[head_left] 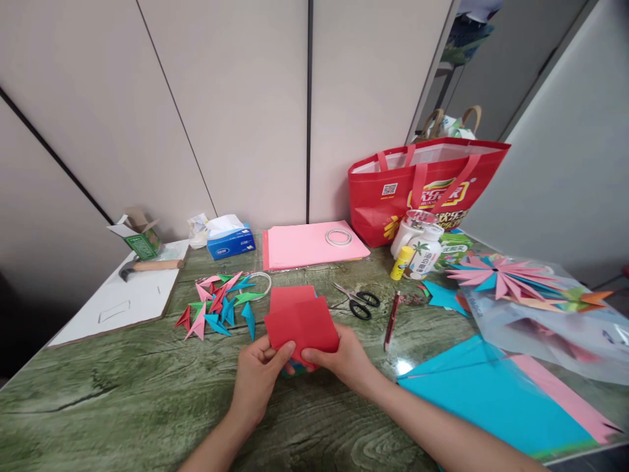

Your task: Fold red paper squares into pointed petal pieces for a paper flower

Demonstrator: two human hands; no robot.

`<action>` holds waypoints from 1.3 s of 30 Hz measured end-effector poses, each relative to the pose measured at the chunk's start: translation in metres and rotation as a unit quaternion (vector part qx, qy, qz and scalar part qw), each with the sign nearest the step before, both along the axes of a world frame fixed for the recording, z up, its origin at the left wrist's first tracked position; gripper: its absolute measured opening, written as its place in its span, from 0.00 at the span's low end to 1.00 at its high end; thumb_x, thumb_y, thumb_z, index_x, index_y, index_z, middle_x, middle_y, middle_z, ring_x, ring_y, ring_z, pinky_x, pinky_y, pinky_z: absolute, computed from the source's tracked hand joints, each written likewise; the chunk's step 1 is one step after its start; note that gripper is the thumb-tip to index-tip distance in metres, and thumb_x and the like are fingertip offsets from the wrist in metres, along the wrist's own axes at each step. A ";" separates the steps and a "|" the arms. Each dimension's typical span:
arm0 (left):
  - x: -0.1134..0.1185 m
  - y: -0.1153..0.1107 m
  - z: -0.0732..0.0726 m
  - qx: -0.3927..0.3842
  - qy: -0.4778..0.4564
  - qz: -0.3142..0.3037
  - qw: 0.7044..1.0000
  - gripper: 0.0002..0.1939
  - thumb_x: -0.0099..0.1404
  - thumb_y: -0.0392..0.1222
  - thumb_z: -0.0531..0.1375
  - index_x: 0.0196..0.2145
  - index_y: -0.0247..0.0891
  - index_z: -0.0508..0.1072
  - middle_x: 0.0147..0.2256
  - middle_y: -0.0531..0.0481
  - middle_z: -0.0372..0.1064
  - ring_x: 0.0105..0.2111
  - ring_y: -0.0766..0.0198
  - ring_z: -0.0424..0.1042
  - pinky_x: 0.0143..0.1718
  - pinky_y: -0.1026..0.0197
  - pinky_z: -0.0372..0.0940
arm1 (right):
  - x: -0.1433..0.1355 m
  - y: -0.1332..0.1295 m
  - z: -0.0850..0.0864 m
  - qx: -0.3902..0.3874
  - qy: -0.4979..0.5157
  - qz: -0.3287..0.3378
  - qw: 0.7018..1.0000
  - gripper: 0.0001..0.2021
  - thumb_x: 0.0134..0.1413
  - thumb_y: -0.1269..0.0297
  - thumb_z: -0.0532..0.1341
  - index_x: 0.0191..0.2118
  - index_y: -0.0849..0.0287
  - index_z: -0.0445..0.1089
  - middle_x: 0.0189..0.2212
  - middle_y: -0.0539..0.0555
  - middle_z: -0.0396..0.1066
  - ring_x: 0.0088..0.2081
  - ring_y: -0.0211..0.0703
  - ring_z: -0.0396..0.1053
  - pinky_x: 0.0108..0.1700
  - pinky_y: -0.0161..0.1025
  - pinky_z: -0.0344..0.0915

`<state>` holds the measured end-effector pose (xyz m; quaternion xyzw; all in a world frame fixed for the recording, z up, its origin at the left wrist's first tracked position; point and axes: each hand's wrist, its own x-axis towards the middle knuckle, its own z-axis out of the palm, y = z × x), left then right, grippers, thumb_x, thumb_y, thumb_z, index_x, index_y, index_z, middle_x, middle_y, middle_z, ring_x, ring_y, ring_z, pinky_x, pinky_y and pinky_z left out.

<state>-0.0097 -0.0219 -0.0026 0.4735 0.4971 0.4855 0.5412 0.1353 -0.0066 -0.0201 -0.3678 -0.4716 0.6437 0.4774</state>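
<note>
Both hands grip one red paper sheet (302, 326) just above the bench (122, 400), near its front middle. The left hand (258, 375) pinches the sheet's lower left edge with the thumb on top; the right hand (344, 359) clamps the lower right edge, thumb laid across the red face. The sheet is folded, with a second red layer standing up behind its top edge. Something blue and green peeks out under the hands, too hidden to tell what.

Just beyond the sheet's left corner lies a cluster of folded paper points (219, 305) in pink, red, teal and green, spread on the bench. To the right of the sheet, scissors (358, 303) and a pen (392, 320) lie close by, apart from each other. A stack of pink paper (304, 246) with a tape ring (339, 236) on it lies farther back, beside a blue tissue box (230, 240).

On the right, a large teal sheet (486, 393) reaches the bench's near edge, with a paper star (501, 275) behind it. A red bag (422, 187) stands against the wall. The near left stretch of bench lies bare green.
</note>
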 end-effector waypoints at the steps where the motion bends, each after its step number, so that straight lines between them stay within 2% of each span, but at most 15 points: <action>1: 0.000 0.000 0.000 -0.002 0.001 0.004 1.000 0.11 0.51 0.42 0.62 0.31 0.33 0.75 0.22 0.49 0.75 0.18 0.65 0.68 0.21 0.66 0.61 | 0.000 0.000 0.000 0.003 -0.006 0.001 1.000 0.12 0.33 0.62 0.68 0.26 0.61 0.67 0.17 0.46 0.67 0.18 0.34 0.60 0.21 0.33 0.61; 7: -0.002 0.001 -0.004 -0.008 -0.003 0.030 1.000 0.09 0.48 0.42 0.64 0.27 0.34 0.75 0.21 0.52 0.73 0.15 0.71 0.63 0.20 0.67 0.59 | 0.003 0.002 -0.002 0.046 -0.059 -0.017 0.997 0.19 0.24 0.66 0.71 0.30 0.61 0.69 0.23 0.47 0.71 0.24 0.37 0.64 0.27 0.33 0.63; 14: -0.001 0.000 -0.004 0.000 -0.024 0.001 1.000 0.10 0.51 0.42 0.62 0.31 0.32 0.75 0.21 0.50 0.74 0.17 0.68 0.65 0.21 0.67 0.60 | 0.002 0.001 -0.002 0.007 -0.054 -0.014 0.998 0.13 0.29 0.66 0.68 0.25 0.62 0.67 0.16 0.45 0.66 0.17 0.32 0.59 0.19 0.30 0.60; 23: 0.001 0.000 -0.007 -0.020 -0.090 0.019 0.996 0.10 0.48 0.39 0.64 0.29 0.32 0.75 0.24 0.49 0.74 0.17 0.71 0.63 0.20 0.69 0.60 | 0.004 0.002 0.001 -0.022 -0.044 0.025 0.998 0.18 0.28 0.63 0.69 0.31 0.63 0.67 0.20 0.47 0.69 0.19 0.33 0.62 0.20 0.31 0.63; 30: -0.002 0.002 0.000 -0.053 -0.029 -0.014 0.998 0.12 0.45 0.39 0.66 0.29 0.31 0.76 0.23 0.47 0.76 0.22 0.64 0.71 0.26 0.65 0.65 | 0.006 0.005 -0.001 0.008 -0.118 -0.019 0.993 0.20 0.27 0.66 0.68 0.33 0.62 0.64 0.19 0.45 0.67 0.18 0.34 0.61 0.19 0.32 0.62; 35: 0.000 -0.001 -0.005 -0.047 -0.020 0.024 0.998 0.13 0.43 0.41 0.67 0.28 0.32 0.76 0.25 0.46 0.77 0.23 0.61 0.73 0.27 0.63 0.68 | 0.004 0.005 -0.002 0.134 -0.232 -0.139 0.953 0.26 0.23 0.67 0.68 0.37 0.62 0.63 0.32 0.53 0.70 0.31 0.43 0.66 0.33 0.36 0.65; 37: 0.001 -0.002 -0.007 -0.048 -0.021 0.037 0.998 0.12 0.43 0.41 0.67 0.27 0.32 0.76 0.25 0.46 0.77 0.22 0.61 0.73 0.26 0.64 0.68 | 0.003 0.004 -0.003 0.148 -0.241 -0.150 0.947 0.27 0.24 0.68 0.68 0.39 0.62 0.62 0.33 0.53 0.70 0.33 0.44 0.66 0.34 0.37 0.65; 39: 0.001 -0.002 -0.008 -0.052 -0.023 0.042 0.997 0.12 0.43 0.40 0.67 0.27 0.32 0.76 0.24 0.46 0.77 0.22 0.62 0.73 0.26 0.64 0.68 | 0.001 0.004 -0.004 0.144 -0.223 -0.134 0.955 0.26 0.26 0.70 0.66 0.39 0.61 0.61 0.32 0.52 0.70 0.32 0.43 0.66 0.34 0.36 0.65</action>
